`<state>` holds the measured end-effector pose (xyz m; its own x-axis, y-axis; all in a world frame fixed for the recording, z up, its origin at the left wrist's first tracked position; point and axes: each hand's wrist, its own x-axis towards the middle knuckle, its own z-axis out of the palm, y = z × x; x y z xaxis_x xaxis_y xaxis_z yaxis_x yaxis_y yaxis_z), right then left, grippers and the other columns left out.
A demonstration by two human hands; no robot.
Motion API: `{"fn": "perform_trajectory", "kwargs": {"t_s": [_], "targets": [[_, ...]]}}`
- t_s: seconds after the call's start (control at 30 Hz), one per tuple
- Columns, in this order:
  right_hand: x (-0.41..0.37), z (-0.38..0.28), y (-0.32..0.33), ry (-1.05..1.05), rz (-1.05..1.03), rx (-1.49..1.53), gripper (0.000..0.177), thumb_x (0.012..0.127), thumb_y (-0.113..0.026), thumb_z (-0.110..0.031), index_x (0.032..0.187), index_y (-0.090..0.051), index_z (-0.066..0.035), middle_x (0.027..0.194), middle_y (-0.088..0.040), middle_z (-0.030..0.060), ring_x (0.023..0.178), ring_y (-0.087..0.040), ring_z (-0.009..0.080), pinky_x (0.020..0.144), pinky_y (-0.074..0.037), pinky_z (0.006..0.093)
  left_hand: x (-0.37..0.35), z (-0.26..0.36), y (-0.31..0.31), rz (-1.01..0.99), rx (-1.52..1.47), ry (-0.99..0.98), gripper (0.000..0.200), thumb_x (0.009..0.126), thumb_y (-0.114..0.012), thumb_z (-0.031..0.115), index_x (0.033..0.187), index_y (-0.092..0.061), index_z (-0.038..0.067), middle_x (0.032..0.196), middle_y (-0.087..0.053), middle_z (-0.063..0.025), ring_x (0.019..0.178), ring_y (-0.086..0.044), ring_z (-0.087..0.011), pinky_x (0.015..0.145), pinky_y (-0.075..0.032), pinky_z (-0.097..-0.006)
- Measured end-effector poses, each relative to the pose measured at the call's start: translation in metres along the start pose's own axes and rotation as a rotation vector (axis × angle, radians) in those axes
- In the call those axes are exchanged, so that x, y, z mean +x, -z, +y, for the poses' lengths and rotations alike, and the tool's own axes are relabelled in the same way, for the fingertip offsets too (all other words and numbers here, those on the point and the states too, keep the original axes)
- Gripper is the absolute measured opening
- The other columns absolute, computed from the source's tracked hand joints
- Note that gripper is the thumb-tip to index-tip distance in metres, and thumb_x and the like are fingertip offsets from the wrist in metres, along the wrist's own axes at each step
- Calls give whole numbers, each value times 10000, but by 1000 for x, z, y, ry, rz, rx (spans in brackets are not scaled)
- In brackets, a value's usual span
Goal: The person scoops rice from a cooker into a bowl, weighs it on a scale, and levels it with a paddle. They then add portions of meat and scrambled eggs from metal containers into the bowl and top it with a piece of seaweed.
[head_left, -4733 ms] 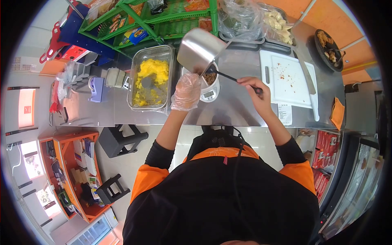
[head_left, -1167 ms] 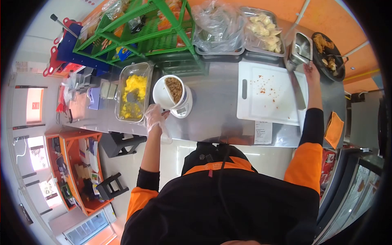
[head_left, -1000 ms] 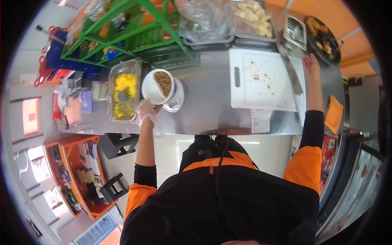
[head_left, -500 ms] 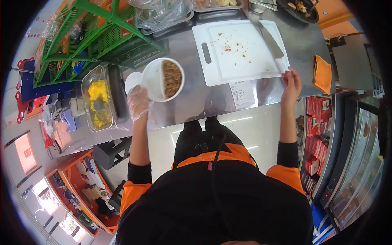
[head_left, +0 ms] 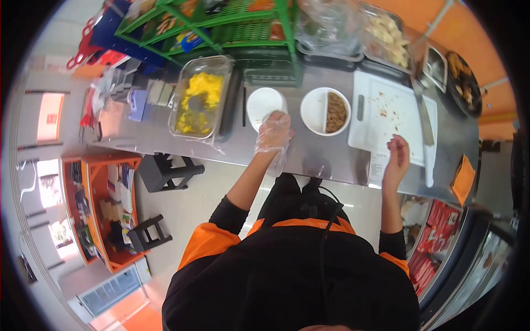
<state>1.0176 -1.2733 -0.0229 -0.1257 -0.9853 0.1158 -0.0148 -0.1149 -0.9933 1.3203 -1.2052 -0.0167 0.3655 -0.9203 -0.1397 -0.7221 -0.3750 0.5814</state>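
Note:
My left hand [head_left: 275, 132], in a clear plastic glove, lies over the near edge of a round white dish [head_left: 265, 103]. Its fingers are blurred and partly hidden by the loose plastic. Right of it stands a white divided bowl [head_left: 313, 113]; brown shredded food [head_left: 336, 112] fills its right half, and the left half is bare. My bare right hand [head_left: 398, 158] hovers at the near edge of the white cutting board [head_left: 367, 129], fingers loosely bent and apart, holding nothing. A large knife [head_left: 424, 118] lies along the board's right side, its white handle [head_left: 429, 170] toward me.
A glass tray of yellow food [head_left: 176, 124] sits at the left. Behind are a green rack [head_left: 243, 36], a bagged tray [head_left: 331, 56] and a tray of pale pieces [head_left: 386, 33]. A dark pan [head_left: 462, 83] and an orange cloth [head_left: 464, 179] are at the right.
The view has swung left. My left hand has gone from the divided bowl's rim to the round white dish. My right hand has come away from the knife's handle.

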Motion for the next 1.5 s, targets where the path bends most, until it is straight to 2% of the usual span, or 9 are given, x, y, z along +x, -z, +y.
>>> {"fn": "perform_trajectory", "kwargs": {"t_s": [0.07,0.13,0.27,0.37,0.5,0.73,1.03,1.43,1.5], "targets": [[-16,-12,-43,87,-123,-32,130,877,-532,-35,992,-590,-19,913,-596,57,861,-545,127,786,-435,247,-16,-16,22,161,-836,395,213,821,-632,164,984,-572,41,904,-601,-99,735,-641,-214,617,-530,-295],[-35,-27,-85,234,-352,-226,135,849,-552,-20,978,-593,-27,907,-607,84,827,-572,140,761,-445,254,-32,-69,24,556,-756,161,166,855,-579,150,967,-567,27,832,-598,-86,604,-619,-150,508,-500,-220],[-91,-40,-193,339,-852,-126,200,817,-592,-52,1017,-599,-52,930,-614,105,725,-609,193,682,-480,293,-53,-179,76,967,-264,483,221,811,-558,126,998,-557,10,901,-581,-129,853,-584,-219,782,-464,-332],[-133,-26,-278,-208,-1085,-65,331,794,-626,-57,1110,-534,-28,963,-606,102,757,-633,185,669,-501,286,-47,-249,114,1127,78,457,289,793,-520,103,1063,-557,6,999,-595,-135,965,-552,-229,869,-422,-324],[-163,10,-357,-767,-1080,123,385,800,-633,-66,1147,-482,3,960,-597,100,820,-644,190,675,-517,285,-25,-279,159,794,-934,511,426,718,-520,45,1142,-539,4,1141,-581,-135,1037,-544,-226,891,-417,-309],[-168,9,-361,-1264,-1075,139,207,852,-609,-132,1009,-570,-2,890,-609,64,775,-616,147,705,-515,274,-53,-278,170,567,-151,340,552,639,-613,54,1182,-521,70,1158,-529,-182,1025,-535,-316,869,-436,-391],[-114,-86,-440,-824,-1041,319,148,885,-566,-149,945,-611,-21,841,-624,30,782,-604,128,766,-489,260,-57,-329,203,519,249,-389,327,600,-748,117,882,-584,120,1074,-530,-140,1015,-507,-336,815,-430,-454],[-15,-91,-533,-680,-821,721,347,876,-548,-116,1178,-477,39,1157,-545,152,1082,-546,252,954,-429,363,84,-281,286,459,-119,114,220,807,-570,210,970,-618,71,989,-612,-172,809,-619,-324,747,-481,-399],[7,-84,-542,-716,-700,754,459,886,-534,-119,1279,-373,55,1265,-463,186,1155,-497,281,990,-397,374,137,-298,314,246,472,-100,242,804,-594,212,986,-632,57,1048,-610,-140,880,-614,-293,775,-481,-353]]}}
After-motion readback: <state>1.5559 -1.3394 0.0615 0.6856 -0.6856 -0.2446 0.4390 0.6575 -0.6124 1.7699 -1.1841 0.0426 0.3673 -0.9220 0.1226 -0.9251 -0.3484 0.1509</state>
